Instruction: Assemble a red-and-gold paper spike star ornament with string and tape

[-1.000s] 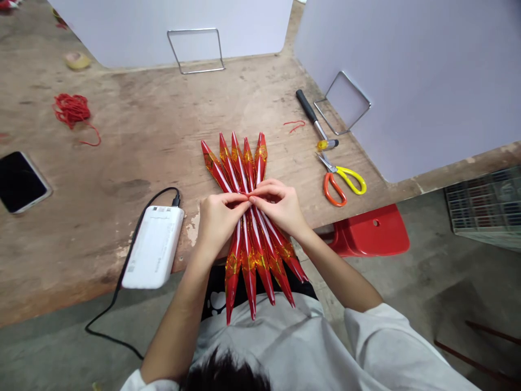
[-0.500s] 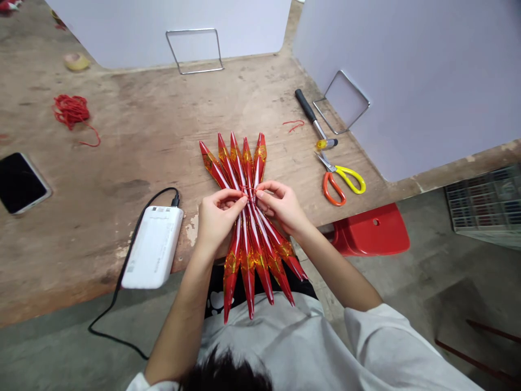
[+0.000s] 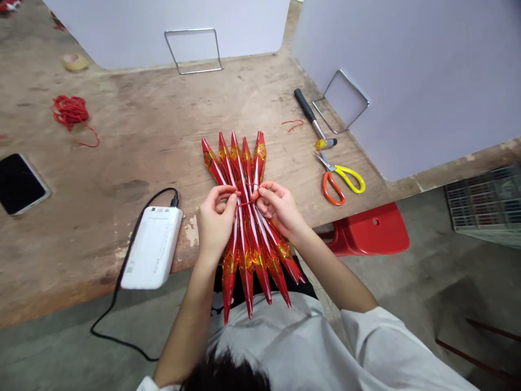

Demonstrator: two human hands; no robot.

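A fan-like bundle of red and gold folded paper strips with pointed ends lies over the table's front edge, its lower tips above my lap. Thin red string runs across its narrow waist. On the left side of that waist, my left hand is closed in a pinch, thumb against forefinger, at the string. My right hand pinches the string from the other side, its lower fingers curled against the strips. The thin string ends between the fingertips are hard to make out.
Right of the bundle lie scissors with orange and yellow handles, a small hammer and a string scrap. Leftward are a white power bank with a black cable, a phone, red string and tape. White panels stand behind.
My hands have drawn slightly apart, the left one moving left from the middle of the waist. The string across the bundle now shows between them.
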